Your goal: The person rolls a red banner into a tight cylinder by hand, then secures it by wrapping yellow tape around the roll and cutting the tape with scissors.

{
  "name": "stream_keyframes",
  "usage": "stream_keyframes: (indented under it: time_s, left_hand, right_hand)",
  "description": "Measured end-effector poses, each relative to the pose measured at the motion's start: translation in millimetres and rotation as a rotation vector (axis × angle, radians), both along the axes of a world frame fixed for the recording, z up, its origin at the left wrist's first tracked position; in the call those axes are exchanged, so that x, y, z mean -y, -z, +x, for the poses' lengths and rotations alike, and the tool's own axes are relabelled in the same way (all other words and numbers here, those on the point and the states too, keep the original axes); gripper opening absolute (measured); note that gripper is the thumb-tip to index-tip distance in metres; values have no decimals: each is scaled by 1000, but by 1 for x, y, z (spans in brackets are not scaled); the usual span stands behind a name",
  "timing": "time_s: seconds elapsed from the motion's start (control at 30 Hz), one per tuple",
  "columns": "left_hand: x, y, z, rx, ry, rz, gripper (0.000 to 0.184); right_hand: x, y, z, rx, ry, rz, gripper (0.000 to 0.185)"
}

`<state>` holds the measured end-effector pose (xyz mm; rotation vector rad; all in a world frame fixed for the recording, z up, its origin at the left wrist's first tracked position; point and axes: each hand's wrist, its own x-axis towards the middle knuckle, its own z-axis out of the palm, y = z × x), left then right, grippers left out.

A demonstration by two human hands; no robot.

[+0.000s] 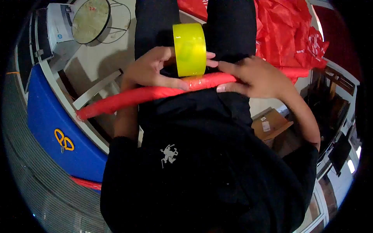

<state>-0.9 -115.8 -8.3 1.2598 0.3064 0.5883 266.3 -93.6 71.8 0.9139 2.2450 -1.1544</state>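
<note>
A long red roll of rolled-up sheet material (143, 94) lies slantwise across my lap, its left end lower than its right. My left hand (145, 70) is closed around a wide roll of yellow tape (189, 48); its fingertips show past the tape's right side, and its thumb rests on the red roll. Just below the tape, a shiny clear strip (196, 82) covers part of the red roll. My right hand (258, 77) grips the red roll to the right of the tape, thumb below and fingers above. Part of its grip is hidden.
Crumpled red sheets (281, 35) lie beyond my right hand. On the blue surface (50, 105) at left are yellow-handled scissors (64, 139) and another red roll (86, 183). A round stool (91, 19) stands far left. An open cardboard box (272, 124) sits at right.
</note>
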Motion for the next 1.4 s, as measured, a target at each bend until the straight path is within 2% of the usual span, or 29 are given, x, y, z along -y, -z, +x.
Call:
stream_keyframes:
  time_s: [0.03,0.13,0.17,0.23,0.27,0.33,0.4,0.43,0.47,0.53,0.6,0.63,0.7,0.77,0.8,0.87,0.9,0.97,1.0,1.1,1.23,1.3,1.33,1.4]
  left_hand:
    - [3,3,-3,-37,-13,-2,56]
    - [9,9,-5,-93,-29,9,54]
    - [9,10,-6,-119,-31,35,52]
    - [2,11,-8,-158,-121,358,45]
    - [2,7,-7,-188,-171,442,50]
    - [3,5,-11,-212,-227,530,55]
    - [17,14,-22,-346,-438,479,35]
    - [24,24,-31,-352,-447,472,35]
    - [30,39,-43,-208,-540,376,31]
    - [49,51,-52,-64,-632,277,27]
    - [79,43,-51,-150,-969,-256,22]
    - [91,44,-53,-150,-975,-249,22]
    - [114,45,-60,-313,-954,-353,33]
    - [132,39,-58,-93,-850,-300,56]
    - [133,29,-42,16,-981,-327,66]
    - [121,14,-28,213,-1010,-446,71]
    - [114,11,-23,210,-1022,-438,71]
    - [105,5,-5,87,-1098,-535,58]
    - [104,9,6,8,-1147,-493,51]
    - [99,-5,15,142,-1237,-519,48]
    - [99,-9,17,137,-1366,-482,45]
    - [100,-2,22,145,-1576,-424,39]
    - [95,2,20,161,-1606,-401,39]
    - [87,6,18,75,-1469,-553,31]
  right_hand:
    - [0,3,1,3,-5,-4,47]
    - [-4,7,7,-355,-74,175,58]
    - [-8,12,1,-361,-82,171,58]
    - [-12,24,-16,-724,200,280,51]
    - [-15,26,-21,-665,188,49,55]
    - [-15,35,-40,-641,212,0,54]
    - [-10,45,-47,-602,265,-95,48]
    - [-7,49,-49,-590,289,-132,43]
    - [-1,50,-53,-677,412,-197,32]
    - [1,55,-57,-761,577,-293,28]
    - [-1,53,-57,-715,600,-318,31]
    - [-4,52,-59,-674,627,-339,34]
    - [-7,49,-64,-683,704,-366,37]
    - [-8,49,-65,-691,825,-407,45]
    - [-11,50,-65,-695,850,-424,45]
    - [-13,51,-69,-704,860,-446,46]
    - [-11,49,-75,-725,906,-468,46]
    - [-6,44,-85,-745,938,-505,45]
    - [-5,39,-88,-762,977,-454,45]
    - [-9,40,-91,-786,1022,-424,44]
    - [-6,43,-104,-791,1064,-455,45]
    - [-5,41,-118,-784,1040,-439,44]
    - [-3,43,-125,-805,1058,-434,43]
    - [-2,47,-131,-789,1109,-453,39]
